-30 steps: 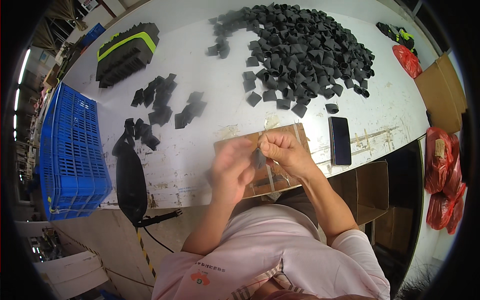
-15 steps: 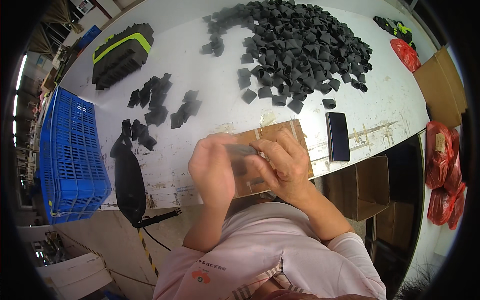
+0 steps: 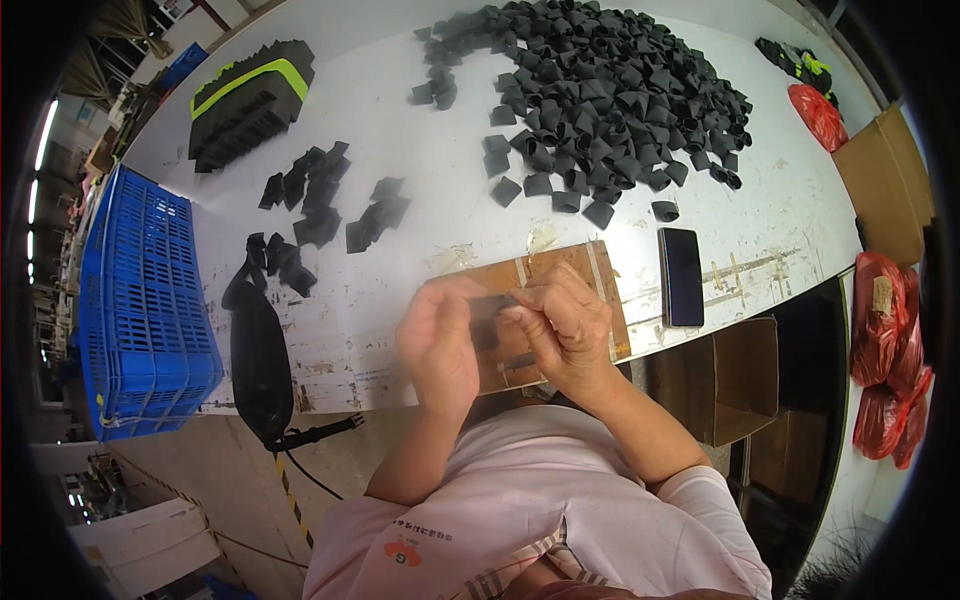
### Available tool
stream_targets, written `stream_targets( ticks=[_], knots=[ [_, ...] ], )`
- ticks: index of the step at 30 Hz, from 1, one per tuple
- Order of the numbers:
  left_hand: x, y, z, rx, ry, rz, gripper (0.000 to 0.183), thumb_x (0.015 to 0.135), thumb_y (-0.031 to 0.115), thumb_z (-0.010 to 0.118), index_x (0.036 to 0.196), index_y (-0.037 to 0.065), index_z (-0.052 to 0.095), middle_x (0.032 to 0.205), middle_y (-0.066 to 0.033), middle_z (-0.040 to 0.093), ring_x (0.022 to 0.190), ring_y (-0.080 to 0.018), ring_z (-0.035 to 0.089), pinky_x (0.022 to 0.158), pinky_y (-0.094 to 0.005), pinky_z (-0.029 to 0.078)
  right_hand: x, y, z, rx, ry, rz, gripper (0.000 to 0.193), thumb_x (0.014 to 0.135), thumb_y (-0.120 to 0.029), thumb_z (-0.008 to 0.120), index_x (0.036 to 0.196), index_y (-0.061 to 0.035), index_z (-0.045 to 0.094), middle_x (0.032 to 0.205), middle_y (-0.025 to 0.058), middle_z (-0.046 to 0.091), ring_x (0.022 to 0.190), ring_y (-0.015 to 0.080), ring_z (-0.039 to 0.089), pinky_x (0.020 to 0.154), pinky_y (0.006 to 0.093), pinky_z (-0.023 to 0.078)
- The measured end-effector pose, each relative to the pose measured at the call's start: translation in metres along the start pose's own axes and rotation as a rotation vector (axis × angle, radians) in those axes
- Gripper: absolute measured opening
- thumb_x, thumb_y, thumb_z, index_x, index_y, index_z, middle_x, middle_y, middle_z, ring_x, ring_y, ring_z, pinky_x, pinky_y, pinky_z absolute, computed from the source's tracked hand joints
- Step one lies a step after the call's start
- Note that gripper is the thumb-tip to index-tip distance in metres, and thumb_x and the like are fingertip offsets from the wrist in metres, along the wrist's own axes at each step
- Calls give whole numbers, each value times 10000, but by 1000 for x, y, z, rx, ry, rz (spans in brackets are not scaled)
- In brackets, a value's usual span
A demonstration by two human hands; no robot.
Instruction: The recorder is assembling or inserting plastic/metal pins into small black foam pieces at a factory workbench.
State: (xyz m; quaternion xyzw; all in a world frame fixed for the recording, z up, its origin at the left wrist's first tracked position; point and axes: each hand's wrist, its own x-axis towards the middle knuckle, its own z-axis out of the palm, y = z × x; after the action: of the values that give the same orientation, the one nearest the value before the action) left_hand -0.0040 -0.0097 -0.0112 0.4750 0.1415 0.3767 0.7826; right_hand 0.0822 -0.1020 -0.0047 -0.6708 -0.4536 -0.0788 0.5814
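Over a brown wooden board, a small dark fabric piece spans the gap between my two hands. My right hand pinches its right end between thumb and fingers. Smeared by motion, my left hand curls at the left end, and its fingers partly hide the piece. Beyond the board lies a big pile of short black fabric tubes. Several more dark pieces are scattered to the left of my hands.
A blue plastic crate stands at the table's left edge, near a black pouch with a strap. A stack of black pieces has a yellow-green band. Right of the board lies a phone; a cardboard box sits below.
My left hand has shifted slightly to the right, nearer my right hand, and less of the dark fabric piece shows between them. The right hand stays pinched on it.
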Motion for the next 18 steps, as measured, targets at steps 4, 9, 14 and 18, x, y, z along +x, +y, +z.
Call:
stream_targets(
  ticks=[4,9,14,18],
  knots=[
    [-1,-4,0,3,-6,25,109,874,99,485,852,-6,504,857,-106,529,829,-167,466,799,-293,372,2,-6,-6,-35,-10,-26,112,665,-19,658,719,-3,560,617,86,466,551,236,443,473,325,361],
    [2,-9,-4,-63,-47,-77,128,880,104,472,888,-19,504,881,-103,530,808,-143,474,779,-271,379,3,-2,-3,-42,-24,2,99,680,-3,644,693,-8,546,624,88,476,547,214,457,471,301,369],
    [-12,5,2,77,17,65,171,871,90,438,978,-37,480,914,-111,524,793,-144,488,736,-261,392,8,-25,-24,886,174,594,127,830,-82,566,720,-40,519,680,21,545,542,70,471,488,207,398],
    [-28,7,9,253,-95,54,309,760,-3,529,1056,-55,456,933,-119,527,804,-143,504,736,-246,411,-21,-17,-19,1216,153,864,148,840,-155,564,737,-56,526,670,28,545,546,86,485,499,211,398]
  ],
)
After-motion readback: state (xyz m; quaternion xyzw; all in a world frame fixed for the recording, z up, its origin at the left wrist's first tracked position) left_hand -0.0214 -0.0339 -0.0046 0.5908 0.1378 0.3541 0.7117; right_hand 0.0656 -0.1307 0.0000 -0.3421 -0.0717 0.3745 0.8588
